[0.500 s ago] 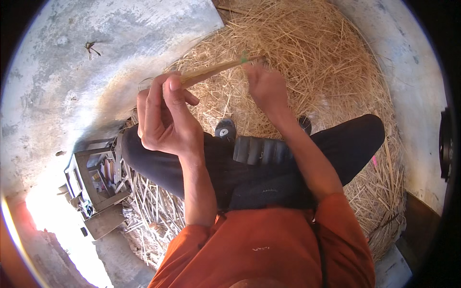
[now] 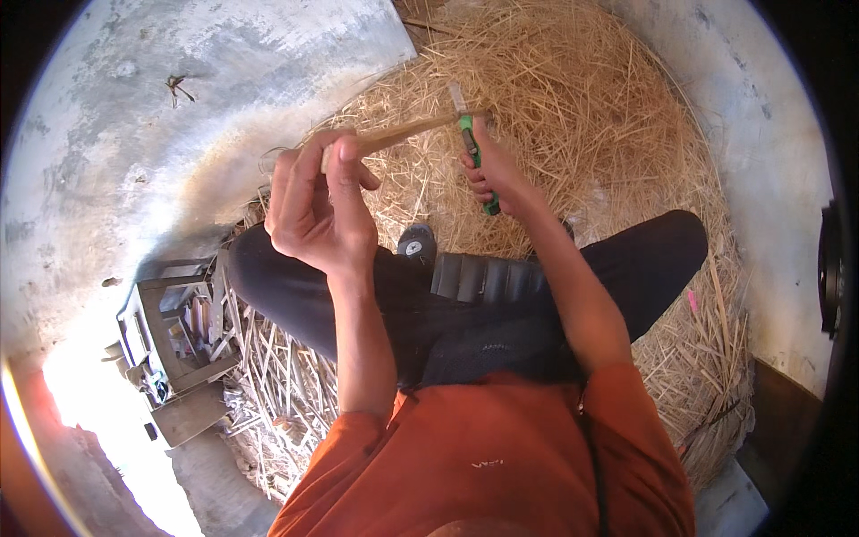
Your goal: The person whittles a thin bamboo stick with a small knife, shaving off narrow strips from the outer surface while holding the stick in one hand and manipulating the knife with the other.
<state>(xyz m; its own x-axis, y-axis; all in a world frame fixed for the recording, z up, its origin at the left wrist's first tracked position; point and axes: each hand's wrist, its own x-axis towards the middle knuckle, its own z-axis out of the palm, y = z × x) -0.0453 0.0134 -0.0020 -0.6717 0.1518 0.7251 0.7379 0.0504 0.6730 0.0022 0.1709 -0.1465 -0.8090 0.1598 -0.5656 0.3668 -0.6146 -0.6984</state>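
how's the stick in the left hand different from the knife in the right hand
The stick is pale tan wood, while the knife has a bright green handle and a grey blade. The stick lies nearly level, slanting up toward the right; the knife stands close to upright. The left hand pinches the stick at one end with fingers and thumb, whereas the right hand wraps round the knife's handle. Both are slim, and they meet above the straw.
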